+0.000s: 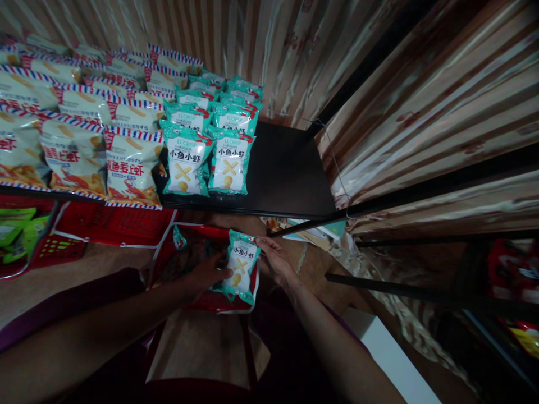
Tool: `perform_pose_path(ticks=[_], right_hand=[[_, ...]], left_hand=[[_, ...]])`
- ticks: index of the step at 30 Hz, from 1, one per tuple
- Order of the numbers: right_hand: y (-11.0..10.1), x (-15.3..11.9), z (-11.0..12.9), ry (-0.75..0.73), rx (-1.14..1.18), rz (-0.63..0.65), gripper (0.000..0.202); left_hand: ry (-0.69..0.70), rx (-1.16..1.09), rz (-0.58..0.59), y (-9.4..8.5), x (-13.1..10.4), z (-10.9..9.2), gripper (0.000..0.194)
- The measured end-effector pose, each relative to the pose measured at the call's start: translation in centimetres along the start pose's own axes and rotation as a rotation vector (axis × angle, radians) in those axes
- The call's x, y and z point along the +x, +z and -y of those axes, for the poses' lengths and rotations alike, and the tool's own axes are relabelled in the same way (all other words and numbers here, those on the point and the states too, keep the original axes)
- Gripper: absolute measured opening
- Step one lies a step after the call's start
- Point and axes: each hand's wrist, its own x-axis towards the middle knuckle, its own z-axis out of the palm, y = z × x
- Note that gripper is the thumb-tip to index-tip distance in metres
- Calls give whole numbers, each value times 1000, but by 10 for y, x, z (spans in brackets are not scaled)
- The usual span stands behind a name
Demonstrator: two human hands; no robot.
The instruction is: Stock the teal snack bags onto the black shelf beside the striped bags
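A teal and white snack bag is upright over the right side of a red basket. My right hand pinches its upper right corner. Beside its left edge is my left hand, with the fingers partly behind the bag, so I cannot tell whether they grip it. Another teal packet pokes up at the basket's left rim. On the black shelf above, matching teal bags stand in two rows, one behind another.
White and orange snack bags with striped edges fill the shelf's left part. Below them are more red baskets, one holding green packets. Black frame bars and a pleated curtain are at the right. A white box stands lower right.
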Motion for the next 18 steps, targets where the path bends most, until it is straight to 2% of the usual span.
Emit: perform_pose_path(ticks=[5,8,13,18], right_hand=[[-3,-4,0,130,10,87,36],[-7,-9,-2,197,-68,159,37],[-10,-16,-7,215,-138,320,40],[-5,-16,-4,225,-146,294,42]], left_hand=[[-17,56,-240,4,1,-7,40],[3,16,-349,5,2,-9,34],[41,-141,-381,8,6,-10,34],[87,-170,-392,14,11,-15,31]])
